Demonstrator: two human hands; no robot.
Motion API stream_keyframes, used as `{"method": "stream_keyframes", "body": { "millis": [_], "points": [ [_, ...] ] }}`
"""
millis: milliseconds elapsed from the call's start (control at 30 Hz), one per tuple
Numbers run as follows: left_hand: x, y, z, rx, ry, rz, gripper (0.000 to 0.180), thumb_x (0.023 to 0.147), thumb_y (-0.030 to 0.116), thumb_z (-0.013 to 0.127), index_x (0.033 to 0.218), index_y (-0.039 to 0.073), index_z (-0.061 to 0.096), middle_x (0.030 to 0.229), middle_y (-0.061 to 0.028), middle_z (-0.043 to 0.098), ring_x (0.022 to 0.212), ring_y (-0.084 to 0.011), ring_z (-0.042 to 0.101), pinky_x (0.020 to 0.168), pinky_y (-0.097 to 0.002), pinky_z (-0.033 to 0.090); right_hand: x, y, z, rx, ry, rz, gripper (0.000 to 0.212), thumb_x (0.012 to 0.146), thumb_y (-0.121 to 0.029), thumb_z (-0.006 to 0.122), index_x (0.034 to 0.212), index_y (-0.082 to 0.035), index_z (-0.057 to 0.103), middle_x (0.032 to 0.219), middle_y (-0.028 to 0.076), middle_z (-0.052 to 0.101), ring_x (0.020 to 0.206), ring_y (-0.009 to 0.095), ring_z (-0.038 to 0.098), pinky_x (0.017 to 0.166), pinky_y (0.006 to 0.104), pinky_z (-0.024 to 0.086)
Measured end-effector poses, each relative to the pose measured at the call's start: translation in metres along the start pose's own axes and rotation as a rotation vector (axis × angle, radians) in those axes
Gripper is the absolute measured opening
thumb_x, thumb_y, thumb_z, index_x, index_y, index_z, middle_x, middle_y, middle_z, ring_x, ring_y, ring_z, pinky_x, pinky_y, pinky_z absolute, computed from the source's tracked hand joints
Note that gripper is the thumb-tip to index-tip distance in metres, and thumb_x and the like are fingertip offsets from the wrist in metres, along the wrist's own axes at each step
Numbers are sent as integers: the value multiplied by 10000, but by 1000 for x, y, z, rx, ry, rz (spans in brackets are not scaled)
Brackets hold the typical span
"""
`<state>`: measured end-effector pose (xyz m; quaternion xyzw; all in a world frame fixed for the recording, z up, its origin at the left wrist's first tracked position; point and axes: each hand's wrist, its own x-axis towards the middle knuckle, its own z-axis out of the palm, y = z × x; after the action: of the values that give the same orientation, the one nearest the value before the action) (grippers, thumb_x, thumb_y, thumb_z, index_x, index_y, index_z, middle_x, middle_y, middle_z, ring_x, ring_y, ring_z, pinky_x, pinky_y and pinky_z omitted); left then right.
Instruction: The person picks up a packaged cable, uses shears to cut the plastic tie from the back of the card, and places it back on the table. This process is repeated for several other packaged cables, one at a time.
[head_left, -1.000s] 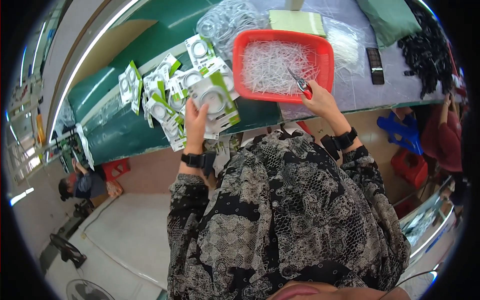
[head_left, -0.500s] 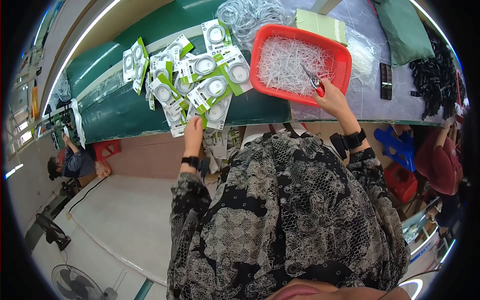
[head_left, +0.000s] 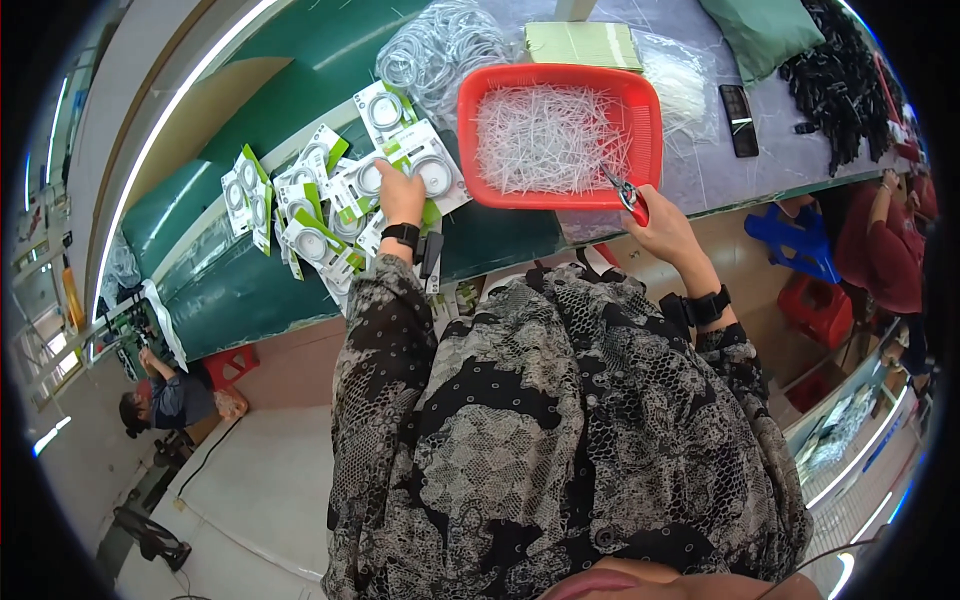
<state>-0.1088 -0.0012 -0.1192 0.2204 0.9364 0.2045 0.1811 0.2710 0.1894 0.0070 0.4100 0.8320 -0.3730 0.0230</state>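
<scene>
- White-and-green carded coil packs (head_left: 432, 177): are lying in an overlapping heap on the green tabletop (head_left: 505, 235), left of the red basket (head_left: 648, 135).
- Left hand (head_left: 402, 197): is resting over the heap, fingers partly curled; cannot tell whether they are gripping a card.
- Right hand (head_left: 660, 225): is gripping red-handled snips (head_left: 628, 194) at the basket's near-right corner.
- Step, as judged: handling packs; next move seems to be calling for a firm pinch on one card's edge.
</scene>
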Motion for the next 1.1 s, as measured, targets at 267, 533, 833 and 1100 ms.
{"method": "stream_keyframes", "body": {
  "millis": [267, 533, 833, 1100],
  "points": [
    [-20, 15, -96, -752, -169, -168, 549, 911, 227, 552, 1339, -65, 370, 1165, -211, 603, 984, -374, 628, 845, -477, 513, 30, -42, 14, 48, 4, -263, 345, 764, -158, 660, 1045, -28, 508, 934, 194, 596, 875, 391, 579, 737, 433, 468],
    [-68, 104, -84, -1905, -773, -186, 610, 985, 423, 403, 1418, 3, 314, 1378, -204, 441, 1196, -328, 516, 1025, -481, 429, 34, -92, 15, -50, 40, -405, 385, 683, -148, 688, 1015, -32, 533, 898, 159, 597, 863, 349, 587, 726, 434, 454],
    [-90, 167, -63, -1703, -708, -102, 614, 986, 442, 384, 1414, 6, 331, 1367, -211, 454, 1250, -320, 469, 1021, -464, 432, 14, -95, -11, -162, 76, -378, 463, 659, -159, 708, 1065, -31, 525, 944, 140, 582, 923, 317, 568, 820, 408, 428],
    [-94, 187, -52, -1694, -808, -103, 568, 998, 411, 352, 1398, 8, 357, 1339, -214, 480, 1250, -320, 468, 1005, -433, 448, 5, -89, -16, -103, 104, -356, 453, 662, -145, 699, 1062, -26, 521, 954, 146, 585, 935, 321, 574, 798, 408, 444]
  ]
}}
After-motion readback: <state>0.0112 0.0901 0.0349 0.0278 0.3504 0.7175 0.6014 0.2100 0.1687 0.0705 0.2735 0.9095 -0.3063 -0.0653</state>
